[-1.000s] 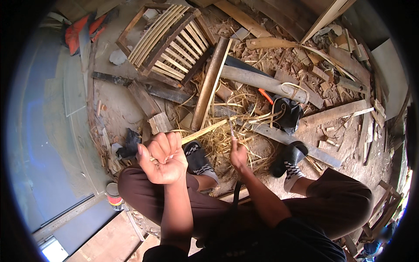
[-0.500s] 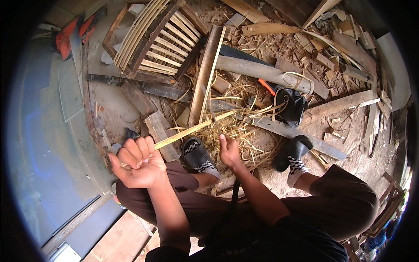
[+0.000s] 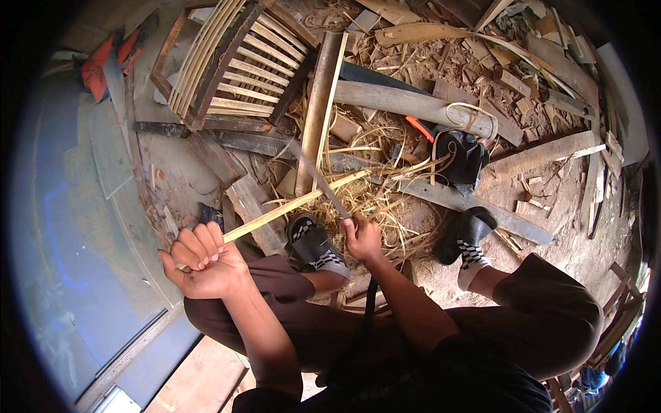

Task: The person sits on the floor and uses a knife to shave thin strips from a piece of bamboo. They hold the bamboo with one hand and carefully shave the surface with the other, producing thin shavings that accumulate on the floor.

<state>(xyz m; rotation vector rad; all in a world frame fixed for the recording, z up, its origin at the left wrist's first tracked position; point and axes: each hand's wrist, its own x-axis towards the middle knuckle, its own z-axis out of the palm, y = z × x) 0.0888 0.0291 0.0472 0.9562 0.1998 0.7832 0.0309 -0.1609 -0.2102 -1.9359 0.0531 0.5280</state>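
My left hand [image 3: 206, 263] is closed around the near end of a pale yellow-green strip of split wood or bamboo [image 3: 275, 212], which slants up to the right. My closed right hand [image 3: 363, 239] grips a knife [image 3: 319, 177]; the fingers hide its handle. Its thin blade, blurred by motion, points up and left and crosses the strip near its far end. Whether the edge bites into the strip, I cannot tell. Beneath that far end lies a heap of thin curled shavings [image 3: 372, 206], between my two sandalled feet.
A slatted wooden frame [image 3: 255, 84] lies at the upper left, beside a long plank [image 3: 317, 120]. A round pole [image 3: 413, 110], a black bag [image 3: 463, 162] and a flat bar [image 3: 482, 208] are farther right. Wood scraps litter the ground; a grey-blue panel [image 3: 82, 227] borders the left.
My left hand has moved left and slightly down, drawing the strip with it. The knife blade now shows farther up and left across the strip; my right hand has barely moved.
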